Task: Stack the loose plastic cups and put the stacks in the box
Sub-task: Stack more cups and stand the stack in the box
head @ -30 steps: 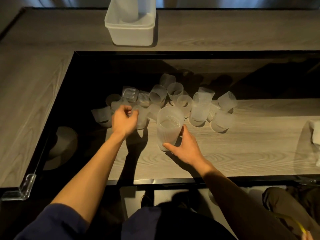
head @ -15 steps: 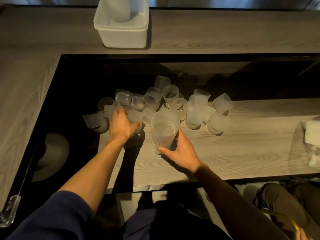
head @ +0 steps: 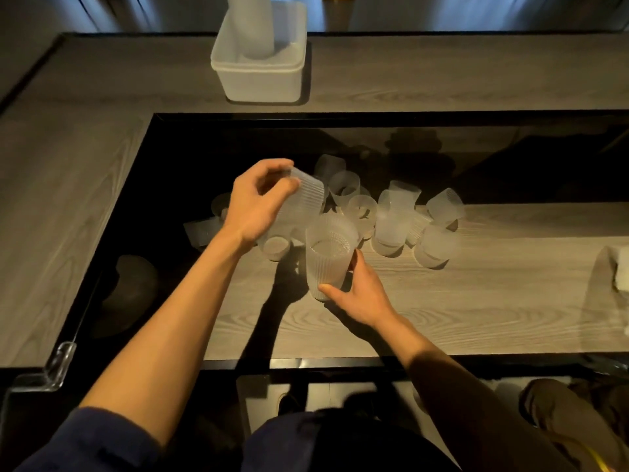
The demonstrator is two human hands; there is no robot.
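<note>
The left hand (head: 257, 202) is no longer digging low in the pile (head: 394, 223), as it was half a second ago. It is now lifting clear, fingers and thumb pinching a ribbed cup (head: 306, 195) by its base end. The cup is hanging tilted in the air, above the pile's left side and just up and left of the stack's mouth.

The right hand (head: 360, 291) is keeping its place. Its thumb and fingers are curling round the lower wall of the stack (head: 328, 260), which is standing upright on the desk (head: 476, 301) just in front of the pile.

So the pick is done and the nesting is coming next. The cup is probably needing to turn base-down and line up over the open rim before dropping in, while the right hand is steadying the stack against tipping.

Many cups are still lying loose, some on their sides. The box (head: 258, 83) is sitting well away at the far side of the desk, already holding a tall stack (head: 250, 28). By that measure the task is looking partly done, with a good deal remaining.
</note>
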